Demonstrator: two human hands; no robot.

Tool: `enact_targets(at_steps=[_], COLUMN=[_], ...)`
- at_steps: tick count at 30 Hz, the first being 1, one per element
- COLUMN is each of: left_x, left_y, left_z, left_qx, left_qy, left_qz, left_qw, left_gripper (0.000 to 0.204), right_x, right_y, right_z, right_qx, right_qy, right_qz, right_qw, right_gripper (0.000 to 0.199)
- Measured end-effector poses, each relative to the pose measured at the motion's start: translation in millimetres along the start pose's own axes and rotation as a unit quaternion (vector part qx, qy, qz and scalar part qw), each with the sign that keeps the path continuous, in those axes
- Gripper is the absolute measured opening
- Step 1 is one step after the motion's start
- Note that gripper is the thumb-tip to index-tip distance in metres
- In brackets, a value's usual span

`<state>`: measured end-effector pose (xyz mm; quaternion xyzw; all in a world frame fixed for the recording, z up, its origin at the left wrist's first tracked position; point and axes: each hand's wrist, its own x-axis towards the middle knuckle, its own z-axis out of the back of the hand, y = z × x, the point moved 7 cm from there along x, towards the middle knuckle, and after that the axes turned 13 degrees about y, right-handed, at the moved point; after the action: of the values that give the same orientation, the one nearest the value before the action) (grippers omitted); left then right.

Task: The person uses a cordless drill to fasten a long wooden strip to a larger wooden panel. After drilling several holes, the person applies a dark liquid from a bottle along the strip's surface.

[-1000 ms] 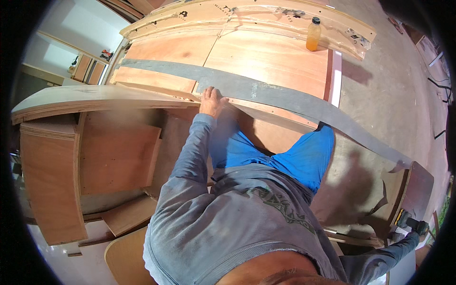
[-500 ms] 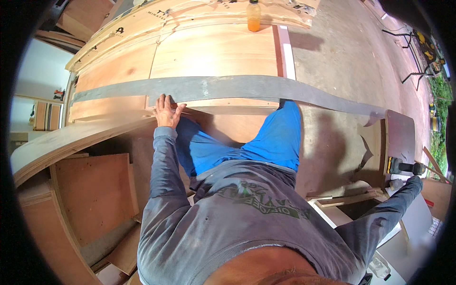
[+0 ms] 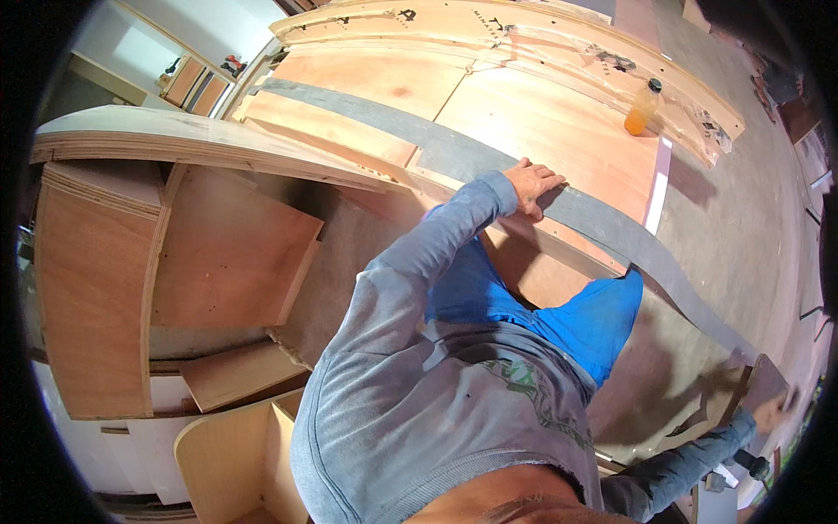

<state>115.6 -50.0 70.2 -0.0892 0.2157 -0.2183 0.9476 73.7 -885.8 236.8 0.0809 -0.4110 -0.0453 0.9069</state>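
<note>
A long grey flexible strip (image 3: 454, 150) lies along the near edge of a pale plywood panel (image 3: 559, 122), its right end trailing off the panel toward a board at the right. My left hand (image 3: 534, 186) rests flat on the strip near the middle, fingers stretched out, with nothing held. My right hand (image 3: 768, 413) is out at the far right beside a dark upright board (image 3: 761, 384). Motion blur smears its fingers. Just below that hand a power drill (image 3: 751, 465) shows partly, apart from it, near my right sleeve.
An orange drink bottle (image 3: 642, 108) stands on the panel's far right. Beyond it lie wrapped boards (image 3: 524, 44). At my left are a curved plywood piece (image 3: 218, 144) and open wooden frames (image 3: 236, 253). Concrete floor (image 3: 724, 227) stretches to the right.
The view has turned left. My left hand has slid rightward along the strip, away from the plywood piece's end. My right hand has moved from beside the drill to farther forward, near the strip's end.
</note>
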Motion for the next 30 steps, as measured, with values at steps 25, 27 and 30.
enact_targets(at_steps=[25,27,30], left_x=[-132,-63,-19], left_y=[198,122,40], left_z=[51,33,26], left_qx=[0.161,0.083,0.04], left_qy=[-0.107,-0.025,0.049], left_qz=[0.205,0.146,0.059], left_qw=[0.96,0.985,0.996], left_gripper=[0.105,0.114,0.116], right_x=[-194,-196,-192], right_y=[351,344,328], right_z=[-205,-206,-212], right_qx=[0.284,0.294,0.245], right_qy=[0.502,0.474,0.5], right_qz=[0.12,0.16,0.108], right_qw=[0.808,0.814,0.823], right_gripper=[0.065,0.066,0.063])
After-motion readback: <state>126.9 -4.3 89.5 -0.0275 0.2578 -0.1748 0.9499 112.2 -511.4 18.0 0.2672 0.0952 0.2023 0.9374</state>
